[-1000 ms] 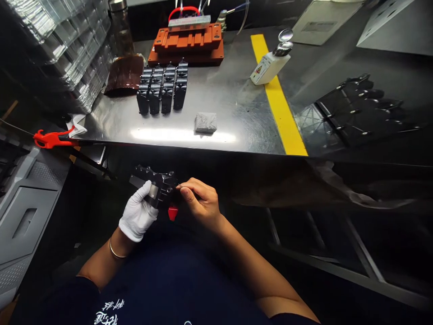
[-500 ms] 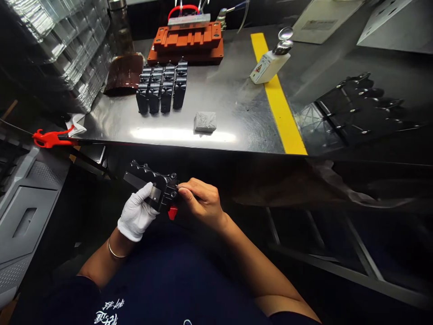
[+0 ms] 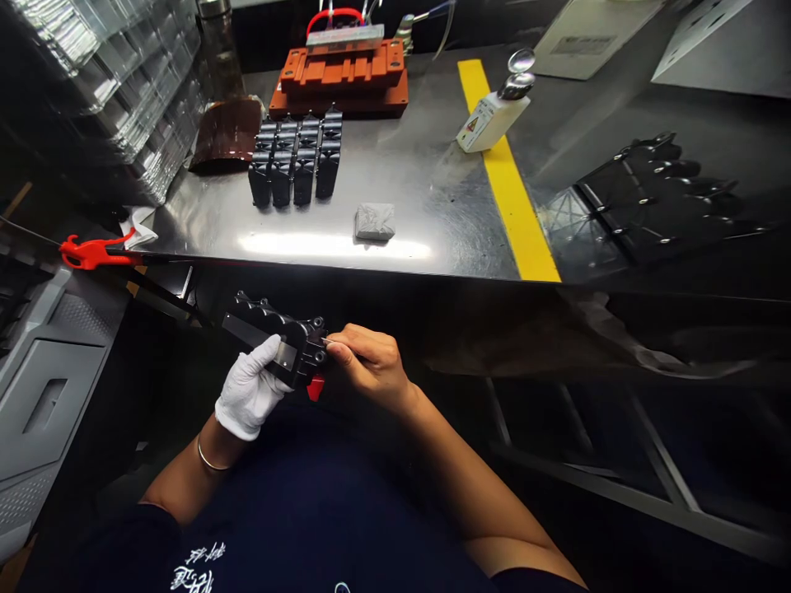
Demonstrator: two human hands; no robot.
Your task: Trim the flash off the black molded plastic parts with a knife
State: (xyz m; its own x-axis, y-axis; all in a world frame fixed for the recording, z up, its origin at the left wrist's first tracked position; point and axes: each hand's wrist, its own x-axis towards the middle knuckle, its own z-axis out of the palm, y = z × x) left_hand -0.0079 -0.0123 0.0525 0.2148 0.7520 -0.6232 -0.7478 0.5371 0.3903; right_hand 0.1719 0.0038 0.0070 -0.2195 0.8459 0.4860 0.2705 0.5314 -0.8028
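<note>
My left hand (image 3: 249, 394), in a white glove, is closed around a black moulded plastic part (image 3: 302, 336) with rounded ridges along its top. Along the part's near side runs a flat metal strip (image 3: 285, 355), with my thumb over it. Bare, my right hand (image 3: 376, 362) pinches a thin metal blade (image 3: 325, 341) whose tip meets the right end of the part. Most of that blade is hidden by my fingers, so its exact kind is unclear. Something red (image 3: 315, 387) sticks out below the part, between the two hands.
On the metal bench stand several black parts (image 3: 294, 165) in a row, a grey block (image 3: 375, 221), an orange-brown fixture (image 3: 339, 78) and a white pump bottle (image 3: 493, 122). A red air gun (image 3: 92, 252) hangs at the bench's left edge. Clear trays (image 3: 111, 91) are stacked behind.
The black part has shifted very slightly in my left hand, its left end a touch higher and further left. My right hand keeps its pinch at the same end.
</note>
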